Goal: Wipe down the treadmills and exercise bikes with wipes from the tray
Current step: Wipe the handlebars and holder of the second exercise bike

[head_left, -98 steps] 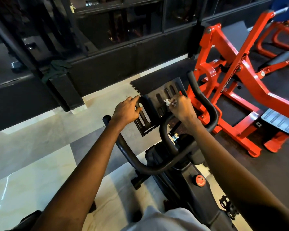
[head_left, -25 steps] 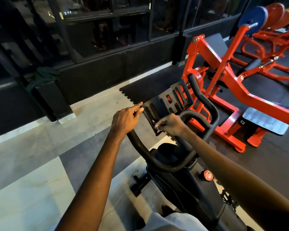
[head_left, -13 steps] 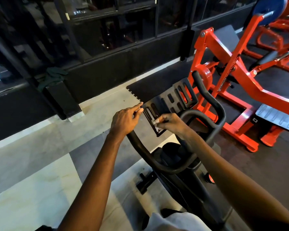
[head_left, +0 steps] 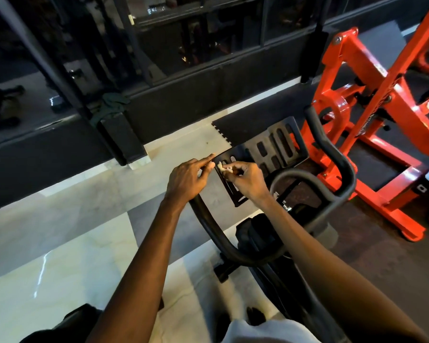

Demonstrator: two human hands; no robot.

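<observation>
A black exercise bike stands below me, its curved handlebar (head_left: 315,174) looping around a slotted black console plate (head_left: 275,149). My right hand (head_left: 245,181) pinches a small crumpled white wipe (head_left: 224,168) against the plate's left end. My left hand (head_left: 187,178) holds the plate's left edge, with the index finger stretched along the upper corner. Both forearms reach in from the bottom of the view.
A red weight machine (head_left: 372,115) stands close on the right, on dark rubber matting. A black wall with glass panels (head_left: 196,33) runs across the back, with a dark cloth (head_left: 109,105) on a black post. Pale marble floor (head_left: 47,243) lies to the left.
My right hand has slid the wipe leftward along the plate, from its middle to the left end next to my left hand. The left hand has kept its hold on the edge.
</observation>
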